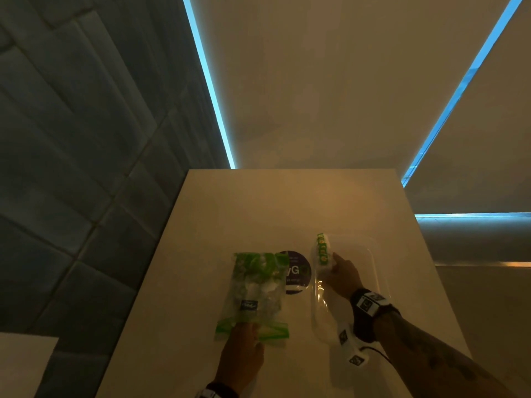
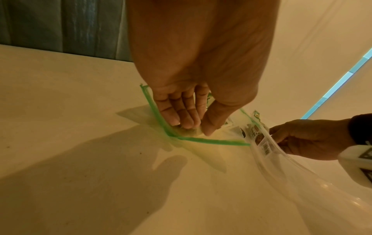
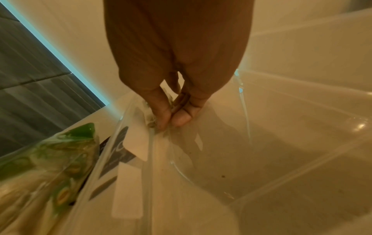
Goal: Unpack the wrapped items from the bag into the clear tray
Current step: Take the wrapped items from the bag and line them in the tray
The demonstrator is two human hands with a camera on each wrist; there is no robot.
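A clear zip bag (image 1: 253,294) with a green zip edge (image 2: 201,140) lies on the white table, green-and-white wrapped items inside it. My left hand (image 1: 244,340) pinches the bag's near mouth between thumb and fingers (image 2: 187,122). The clear tray (image 1: 373,254) sits to the bag's right. My right hand (image 1: 336,268) reaches into the tray and pinches one green-and-white wrapped item (image 1: 322,249) along the tray's left rim. In the right wrist view, thumb and fingers (image 3: 163,117) close on the wrapper (image 3: 136,139) beside the tray wall (image 3: 281,143). The bag (image 3: 50,159) shows at lower left.
A dark round sticker (image 1: 297,271) lies flat on the table between bag and tray. The white table (image 1: 230,211) stretches bare beyond them to its far edge. A dark tiled wall (image 1: 71,139) drops off on the left.
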